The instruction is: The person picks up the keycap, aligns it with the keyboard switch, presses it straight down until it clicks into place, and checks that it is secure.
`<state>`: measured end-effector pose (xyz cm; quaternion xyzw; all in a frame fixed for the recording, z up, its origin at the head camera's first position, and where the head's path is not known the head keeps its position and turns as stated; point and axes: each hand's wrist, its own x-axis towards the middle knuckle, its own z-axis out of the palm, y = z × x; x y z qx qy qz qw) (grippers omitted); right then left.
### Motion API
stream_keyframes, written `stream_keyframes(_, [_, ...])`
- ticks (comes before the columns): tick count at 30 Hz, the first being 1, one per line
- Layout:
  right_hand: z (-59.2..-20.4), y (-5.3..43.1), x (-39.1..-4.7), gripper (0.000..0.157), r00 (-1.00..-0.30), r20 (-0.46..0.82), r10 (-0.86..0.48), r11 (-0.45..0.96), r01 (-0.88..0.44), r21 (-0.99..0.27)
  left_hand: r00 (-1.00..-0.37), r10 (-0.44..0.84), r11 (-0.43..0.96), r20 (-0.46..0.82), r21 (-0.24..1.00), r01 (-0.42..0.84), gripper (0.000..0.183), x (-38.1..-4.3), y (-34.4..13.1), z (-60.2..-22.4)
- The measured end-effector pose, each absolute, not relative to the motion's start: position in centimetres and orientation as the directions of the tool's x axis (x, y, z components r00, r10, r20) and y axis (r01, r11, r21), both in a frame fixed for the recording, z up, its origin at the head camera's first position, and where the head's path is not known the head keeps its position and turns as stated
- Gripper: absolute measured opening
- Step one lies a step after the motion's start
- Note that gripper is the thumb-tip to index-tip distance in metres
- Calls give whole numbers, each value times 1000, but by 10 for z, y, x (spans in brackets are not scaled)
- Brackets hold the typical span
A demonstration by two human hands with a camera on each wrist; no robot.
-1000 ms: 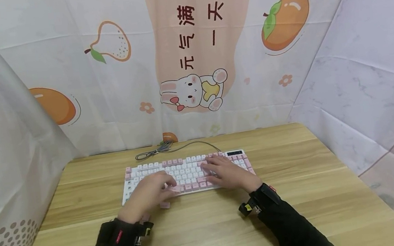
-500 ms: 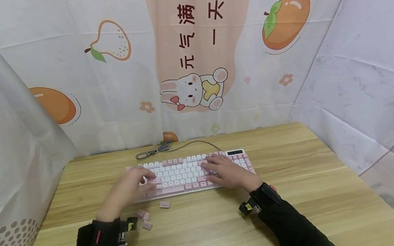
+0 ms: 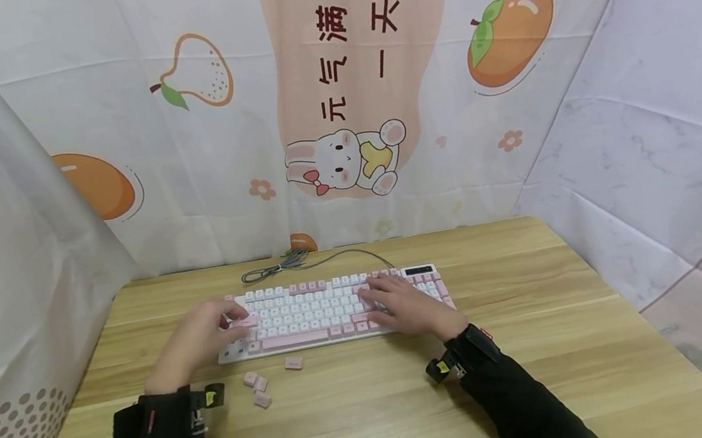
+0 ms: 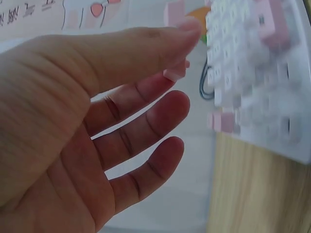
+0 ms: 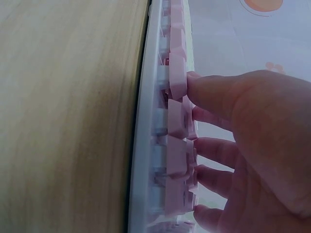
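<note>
A white and pink keyboard (image 3: 309,307) lies near the far side of the table. Over its left end, my left hand (image 3: 193,340) pinches a long pink keycap (image 3: 245,322) between thumb and index finger. In the left wrist view the thumb partly covers this keycap (image 4: 176,72), and the other fingers are loosely bent. Some key positions at the keyboard's lower left corner (image 3: 233,352) are without caps. My right hand (image 3: 409,308) rests on the keyboard's right part, its fingertips and thumb touching pink keys (image 5: 178,77).
Several loose pink keycaps (image 3: 262,400) lie on the wooden table (image 3: 349,416) in front of the keyboard. A coiled grey cable (image 3: 266,275) sits behind it, near the printed curtain (image 3: 222,184).
My left hand has moved left across the keyboard with the pink keycap, uncovering the space bar and the loose keycaps on the table. The right hand has stayed in place.
</note>
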<state>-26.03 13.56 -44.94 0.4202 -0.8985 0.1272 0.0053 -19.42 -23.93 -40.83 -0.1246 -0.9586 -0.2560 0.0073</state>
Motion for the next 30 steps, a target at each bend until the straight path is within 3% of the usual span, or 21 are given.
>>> stream_keyframes(14, [-447,135,-261,48,-638,112,-761,606,-762,-228,-984,171,828,-46,548,118,15,-198,-265,-426])
stream_keyframes(30, [-447,135,-261,49,-649,98,-755,616,-752,-232,-978,203,813,-54,565,137,13,-196,-266,-428])
